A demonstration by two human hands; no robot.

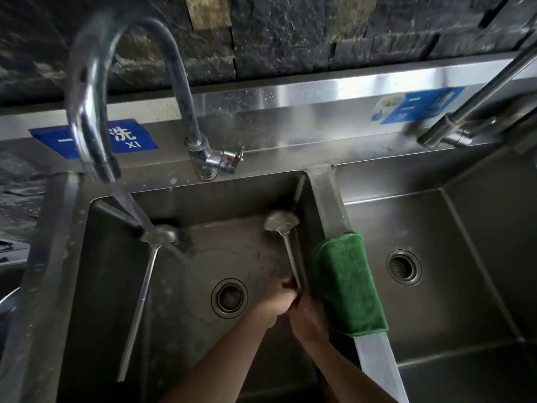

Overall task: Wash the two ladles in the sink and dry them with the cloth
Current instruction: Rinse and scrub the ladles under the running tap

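Two ladles lie in the left basin (96, 271) of a steel double sink. The right ladle (286, 239) rests near the basin's right wall, its bowl toward the back corner and its handle running forward to the hands. The left hand (279, 301) and right hand (308, 315) meet at the lower end of that handle, just beside the divider (328, 199) between the basins. The left hand's fingers curl round the handle end; the right hand presses in against it from the right with its fingers bent toward the same spot, though whether they actually close on the handle I cannot tell, since the left hand covers them.

The left ladle (145, 286) lies well apart from the hands, its bowl under the stream at the back left of the basin and its long handle stretching forward to the near left edge. Water (130, 207) runs from the curved tap (87, 112) straight onto that bowl and splashes there.

A folded green cloth (348, 283) is draped over the divider, just beside the right hand. A round drain (229, 298) sits in the left basin's floor, near the left hand. The right basin (465, 286) has its own drain (404, 266). A second tap (479, 106) reaches in from the upper right. Two blue labels are stuck on the steel backsplash (290, 117), one behind each tap, and a dark stone wall (290, 30) rises above.
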